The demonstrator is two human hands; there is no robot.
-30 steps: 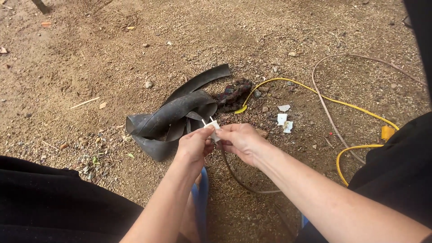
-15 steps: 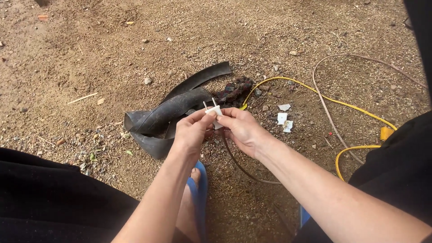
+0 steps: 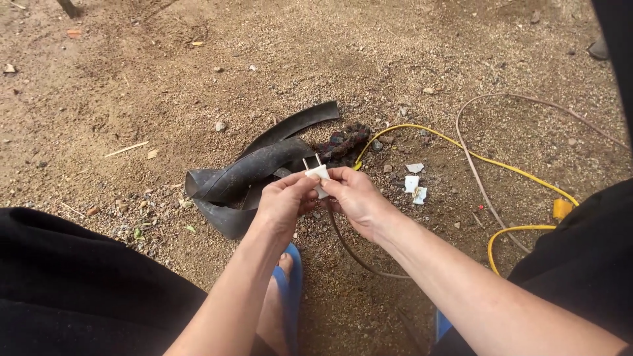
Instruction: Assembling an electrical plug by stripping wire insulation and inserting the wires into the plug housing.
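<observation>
Small white two-pin plug (image 3: 317,173), pins up toward 11 o'clock, pinched between both hands; brown cord (image 3: 353,254) trails toward 6 o'clock.

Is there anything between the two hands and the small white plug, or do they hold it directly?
Nothing visible stands between. The left hand and the right hand both pinch the white plug directly, above the black rubber strip.

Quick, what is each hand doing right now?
Left hand: closed on the small white plug.
Right hand: closed on the same white plug.
</observation>
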